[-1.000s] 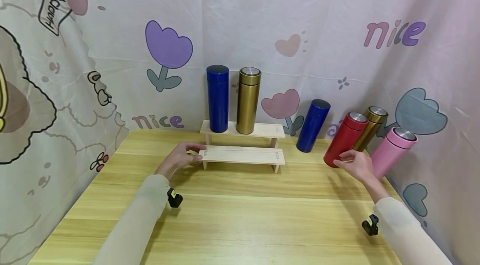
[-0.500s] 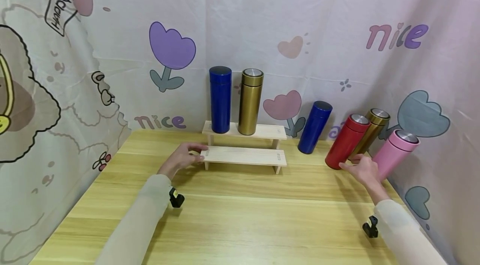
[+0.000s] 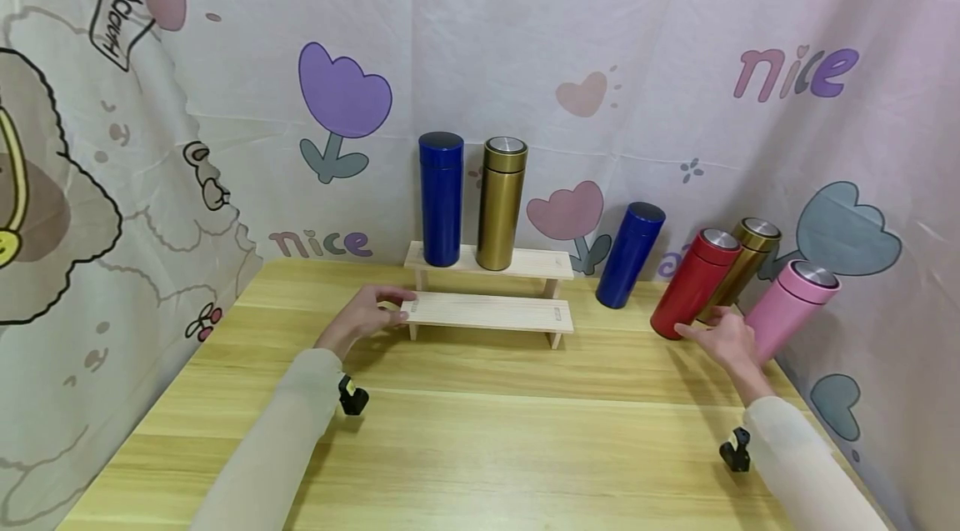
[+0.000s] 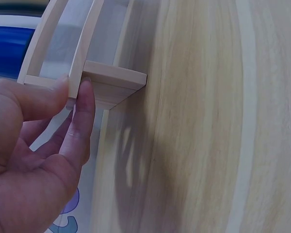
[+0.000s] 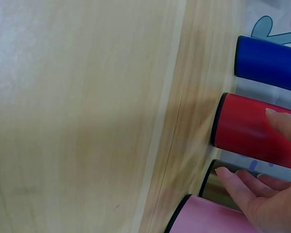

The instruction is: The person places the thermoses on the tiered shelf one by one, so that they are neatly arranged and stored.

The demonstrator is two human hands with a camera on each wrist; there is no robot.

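Observation:
A two-tier wooden display stand (image 3: 487,312) stands at the back middle of the table. My left hand (image 3: 366,317) pinches the left end of its lower board between thumb and fingers, as the left wrist view shows from close up. My right hand (image 3: 729,341) reaches in between the red thermos bottle (image 3: 693,285) and the pink thermos bottle (image 3: 792,306). In the right wrist view its thumb (image 5: 285,124) overlaps the red bottle. The fairly straight fingers (image 5: 235,187) lie over the lower part of a gold thermos bottle (image 5: 218,189) standing behind.
On the upper tier stand a blue thermos bottle (image 3: 441,202) and a gold thermos bottle (image 3: 502,206). Another blue bottle (image 3: 630,256) stands on the table (image 3: 480,448) between the stand and the red bottle. A printed cloth (image 3: 652,31) hangs behind the table.
My right hand has moved slightly right and lower beside the red bottle, its fingers now between that bottle and the pink one. The left hand keeps its pinch on the stand.

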